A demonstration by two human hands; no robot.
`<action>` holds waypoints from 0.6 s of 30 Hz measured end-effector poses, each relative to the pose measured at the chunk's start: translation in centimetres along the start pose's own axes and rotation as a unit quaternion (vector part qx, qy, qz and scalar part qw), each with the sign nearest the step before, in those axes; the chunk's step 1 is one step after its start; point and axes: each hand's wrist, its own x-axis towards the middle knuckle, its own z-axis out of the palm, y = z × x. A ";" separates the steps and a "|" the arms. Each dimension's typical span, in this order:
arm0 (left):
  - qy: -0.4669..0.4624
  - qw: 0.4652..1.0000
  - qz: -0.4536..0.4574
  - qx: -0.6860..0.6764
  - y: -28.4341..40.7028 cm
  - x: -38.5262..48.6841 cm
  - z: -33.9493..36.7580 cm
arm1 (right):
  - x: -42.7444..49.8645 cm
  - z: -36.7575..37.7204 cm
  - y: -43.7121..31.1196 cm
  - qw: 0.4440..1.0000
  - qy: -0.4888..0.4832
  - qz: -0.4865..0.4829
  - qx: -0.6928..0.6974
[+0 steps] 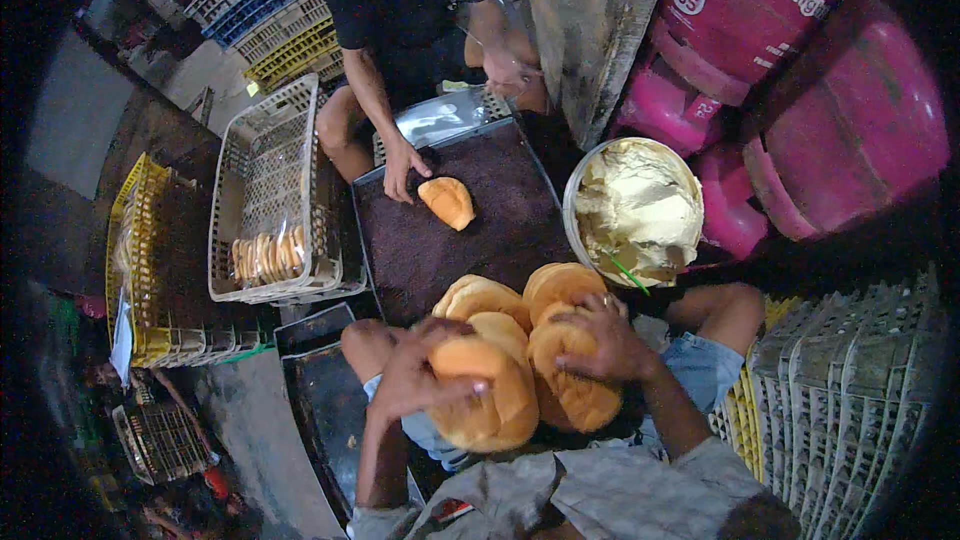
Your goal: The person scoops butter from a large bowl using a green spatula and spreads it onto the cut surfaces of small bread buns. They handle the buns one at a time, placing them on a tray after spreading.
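Note:
My left hand [416, 371] grips a round golden bun [491, 416], thumb across its top. My right hand [604, 337] is spread over another bun [581, 401], fingers around its upper part. More buns [480, 296] are bunched behind these two, between my hands and above my lap. Just beyond them lies a wide metal tray [364, 244] filled with dark brown granules [420, 262] like chocolate sprinkles. One folded bun [448, 202] rests on the granules, beside a co-worker's hand [403, 171]. To the right, a white tub [571, 214] holds pale yellow spread [637, 199] with a green-handled tool [628, 274] in it.
A co-worker [405, 15] sits opposite. On the left, a pale plastic crate [217, 240] holds bagged bread [268, 255], near a yellow crate [127, 255]. Pink gas cylinders [855, 120] and a wooden board [592, 22] stand right; stacked crates [832, 397] rise at lower right.

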 end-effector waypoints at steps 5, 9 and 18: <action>0.031 0.990 0.057 0.122 1.1 -1.9 3.6 | -3.5 1.1 -0.4 0.993 0.058 0.013 0.104; 0.071 0.992 0.044 0.090 3.0 -2.5 3.4 | -2.4 -2.0 -1.4 0.994 0.089 -0.015 0.056; 0.209 0.950 -0.002 0.234 1.8 -5.4 7.3 | 3.3 -2.2 7.7 0.943 0.022 0.216 -0.250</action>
